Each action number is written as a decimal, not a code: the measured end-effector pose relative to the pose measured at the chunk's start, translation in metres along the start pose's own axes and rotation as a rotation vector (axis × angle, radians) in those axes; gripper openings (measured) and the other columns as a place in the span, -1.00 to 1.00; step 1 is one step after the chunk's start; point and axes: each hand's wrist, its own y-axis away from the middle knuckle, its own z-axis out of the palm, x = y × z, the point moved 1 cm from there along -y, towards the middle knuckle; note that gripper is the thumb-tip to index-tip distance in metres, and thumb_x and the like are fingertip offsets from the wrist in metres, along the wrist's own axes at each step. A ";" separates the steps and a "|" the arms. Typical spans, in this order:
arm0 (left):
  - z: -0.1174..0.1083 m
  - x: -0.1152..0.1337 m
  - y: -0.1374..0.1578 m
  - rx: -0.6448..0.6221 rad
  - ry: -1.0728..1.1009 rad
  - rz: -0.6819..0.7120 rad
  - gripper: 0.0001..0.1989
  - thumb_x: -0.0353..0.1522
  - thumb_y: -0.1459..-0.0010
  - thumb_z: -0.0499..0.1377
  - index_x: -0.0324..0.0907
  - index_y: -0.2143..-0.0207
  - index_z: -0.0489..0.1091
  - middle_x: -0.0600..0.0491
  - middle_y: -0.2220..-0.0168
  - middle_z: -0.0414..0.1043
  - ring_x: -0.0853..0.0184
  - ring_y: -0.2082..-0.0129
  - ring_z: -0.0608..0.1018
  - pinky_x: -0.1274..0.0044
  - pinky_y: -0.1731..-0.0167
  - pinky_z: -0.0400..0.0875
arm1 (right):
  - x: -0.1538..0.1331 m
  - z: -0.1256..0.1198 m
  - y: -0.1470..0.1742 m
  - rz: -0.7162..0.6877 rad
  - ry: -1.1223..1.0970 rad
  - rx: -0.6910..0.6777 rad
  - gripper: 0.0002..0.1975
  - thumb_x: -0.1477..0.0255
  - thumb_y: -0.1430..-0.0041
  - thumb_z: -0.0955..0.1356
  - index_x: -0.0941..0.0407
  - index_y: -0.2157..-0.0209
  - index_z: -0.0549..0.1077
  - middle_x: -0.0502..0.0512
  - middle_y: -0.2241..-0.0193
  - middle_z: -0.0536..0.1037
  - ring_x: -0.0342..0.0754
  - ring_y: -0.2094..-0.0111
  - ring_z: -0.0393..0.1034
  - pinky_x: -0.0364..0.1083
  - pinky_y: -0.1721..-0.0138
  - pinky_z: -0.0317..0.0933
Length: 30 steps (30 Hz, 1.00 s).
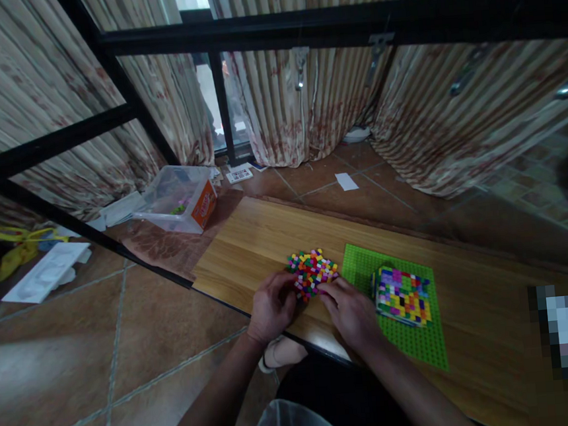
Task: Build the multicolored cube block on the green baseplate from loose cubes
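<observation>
A loose heap of small multicoloured toy bricks [313, 269] lies on the wooden table in front of me. At its left edge is my left hand [273, 305], with fingers curled inward against the bricks; whatever is between them is hidden. My right hand [351, 314] reaches in from the right, thumb and forefinger pinched around a small pink toy brick at the heap's near side. To the right of it lies a green studded baseplate [430, 349]. A square block built of many coloured bricks [403, 295] sits on that baseplate.
The low wooden table [260, 231] runs toward the right. Behind its left end stands a clear plastic box [167, 206] with an orange label and some bricks inside. A white moulded tray [45, 273] rests on the tiled floor. Black metal bars [298, 29] cross ahead, before curtains.
</observation>
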 end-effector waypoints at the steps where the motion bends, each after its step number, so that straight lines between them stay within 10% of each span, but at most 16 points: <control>1: 0.000 0.001 0.000 -0.013 -0.010 0.006 -0.63 -0.53 -0.03 0.09 -0.13 0.09 0.41 -0.01 0.13 0.48 0.28 0.13 0.52 0.44 0.07 0.41 | 0.001 -0.001 0.001 -0.004 0.009 0.000 -0.77 0.43 -0.29 0.22 0.03 0.19 0.50 0.11 0.26 0.49 0.01 0.23 0.40 -0.06 0.19 0.24; 18: -0.001 0.003 -0.001 -0.023 -0.016 0.043 -0.64 -0.52 -0.03 0.08 -0.13 0.10 0.42 -0.03 0.10 0.47 0.27 0.11 0.52 0.41 0.05 0.43 | 0.004 -0.008 -0.001 -0.122 0.005 -0.077 -0.77 0.44 -0.33 0.21 0.02 0.25 0.49 0.07 0.33 0.47 -0.03 0.24 0.41 -0.10 0.23 0.27; 30: -0.003 0.013 -0.012 0.099 -0.092 0.069 -0.75 -0.33 -0.05 0.17 -0.13 0.18 0.47 -0.03 0.19 0.50 0.23 0.17 0.55 0.42 0.15 0.49 | -0.012 -0.015 0.005 -0.001 -0.341 0.182 -0.89 0.46 -0.28 0.27 0.08 0.30 0.43 0.06 0.35 0.54 -0.06 0.33 0.46 -0.12 0.29 0.29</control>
